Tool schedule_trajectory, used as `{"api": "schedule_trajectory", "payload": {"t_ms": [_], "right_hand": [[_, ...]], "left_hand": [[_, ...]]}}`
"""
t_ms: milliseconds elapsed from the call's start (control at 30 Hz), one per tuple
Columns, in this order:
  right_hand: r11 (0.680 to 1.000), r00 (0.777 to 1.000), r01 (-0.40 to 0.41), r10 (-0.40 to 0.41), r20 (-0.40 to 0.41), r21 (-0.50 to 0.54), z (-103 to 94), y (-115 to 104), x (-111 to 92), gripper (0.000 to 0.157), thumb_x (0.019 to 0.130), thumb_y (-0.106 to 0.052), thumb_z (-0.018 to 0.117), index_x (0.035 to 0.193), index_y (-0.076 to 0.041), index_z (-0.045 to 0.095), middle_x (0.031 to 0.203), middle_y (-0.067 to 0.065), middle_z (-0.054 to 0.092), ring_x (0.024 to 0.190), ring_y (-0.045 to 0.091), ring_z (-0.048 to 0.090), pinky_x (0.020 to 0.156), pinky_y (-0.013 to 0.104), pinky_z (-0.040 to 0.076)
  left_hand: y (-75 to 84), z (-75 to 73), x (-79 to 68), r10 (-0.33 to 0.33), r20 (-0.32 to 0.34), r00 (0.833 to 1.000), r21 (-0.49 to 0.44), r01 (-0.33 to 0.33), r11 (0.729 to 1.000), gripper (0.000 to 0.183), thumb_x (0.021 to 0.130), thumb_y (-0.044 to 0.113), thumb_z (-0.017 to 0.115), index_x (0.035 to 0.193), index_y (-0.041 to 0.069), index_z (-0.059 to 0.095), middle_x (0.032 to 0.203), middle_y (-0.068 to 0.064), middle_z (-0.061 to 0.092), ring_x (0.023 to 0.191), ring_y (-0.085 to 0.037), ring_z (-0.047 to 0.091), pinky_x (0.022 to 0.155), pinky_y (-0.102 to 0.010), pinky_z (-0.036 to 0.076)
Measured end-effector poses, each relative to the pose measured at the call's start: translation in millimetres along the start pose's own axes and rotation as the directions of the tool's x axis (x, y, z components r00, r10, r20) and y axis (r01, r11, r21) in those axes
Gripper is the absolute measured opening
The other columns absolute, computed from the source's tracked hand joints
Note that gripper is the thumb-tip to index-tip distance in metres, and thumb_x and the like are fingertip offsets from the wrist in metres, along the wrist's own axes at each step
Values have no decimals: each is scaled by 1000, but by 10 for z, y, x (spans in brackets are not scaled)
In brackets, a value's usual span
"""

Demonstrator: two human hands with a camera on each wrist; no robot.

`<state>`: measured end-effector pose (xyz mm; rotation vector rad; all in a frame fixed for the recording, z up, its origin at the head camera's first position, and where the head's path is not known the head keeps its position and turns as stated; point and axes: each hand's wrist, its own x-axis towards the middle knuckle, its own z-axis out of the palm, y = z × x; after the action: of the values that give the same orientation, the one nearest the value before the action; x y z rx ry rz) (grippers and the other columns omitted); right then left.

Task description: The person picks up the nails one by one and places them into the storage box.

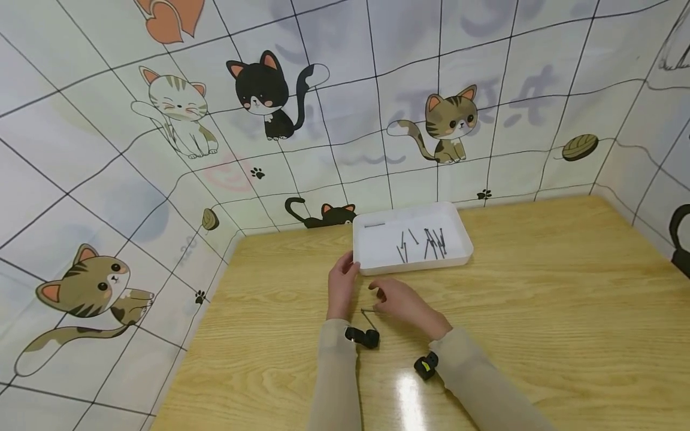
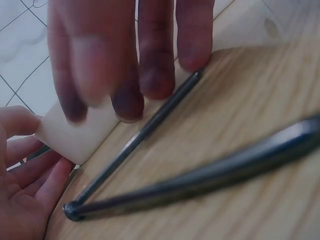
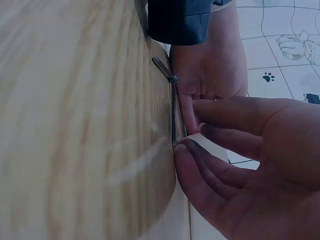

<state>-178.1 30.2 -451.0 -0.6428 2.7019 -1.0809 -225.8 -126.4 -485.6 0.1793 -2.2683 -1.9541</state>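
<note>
My left hand [image 1: 343,286] holds the near left corner of a white tray [image 1: 412,267], with the thumb at its front wall and the fingers along the left side. Two dark metal nails lie on the table between my hands, forming a V with their ends meeting. One nail [image 2: 145,131] runs toward my right hand [image 1: 401,302], whose lower fingertips [image 3: 186,159] touch its far end. The other nail [image 2: 210,175] slants back toward the left wrist. The right hand's fingers are loosely bent, and its thumb and upper fingers stay off the nail.
Inside the tray lie several more nails [image 1: 434,242], mostly to the right, with a lone nail [image 1: 375,225] near its back left. The wooden table [image 1: 539,311] meets a cat-patterned backdrop [image 1: 366,120] behind. A black object [image 1: 681,242] shows at the right edge.
</note>
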Motion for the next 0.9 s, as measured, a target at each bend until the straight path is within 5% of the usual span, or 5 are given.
{"api": "schedule_trajectory", "payload": {"t_ms": [367,900], "right_hand": [[983,995,93,-88,41,-158,46,-68,-60,25,79,-3,66,104,-4,65,90,5,61,78,17,53,69,33,45],[980,995,98,-96,21,-173,12,-90,-114,20,79,6,59,91,-7,68,90,5,67,85,22,61,76,38,49]], "left_hand": [[-11,-6,2,-10,-6,1000,6,10,1000,41,92,25,55,132,16,52,130,-4,54,115,-18,51,99,-39,38],[-8,15,8,-19,-6,1000,13,19,1000,40,91,27,56,130,19,53,128,0,55,114,-15,51,99,-38,39]]}}
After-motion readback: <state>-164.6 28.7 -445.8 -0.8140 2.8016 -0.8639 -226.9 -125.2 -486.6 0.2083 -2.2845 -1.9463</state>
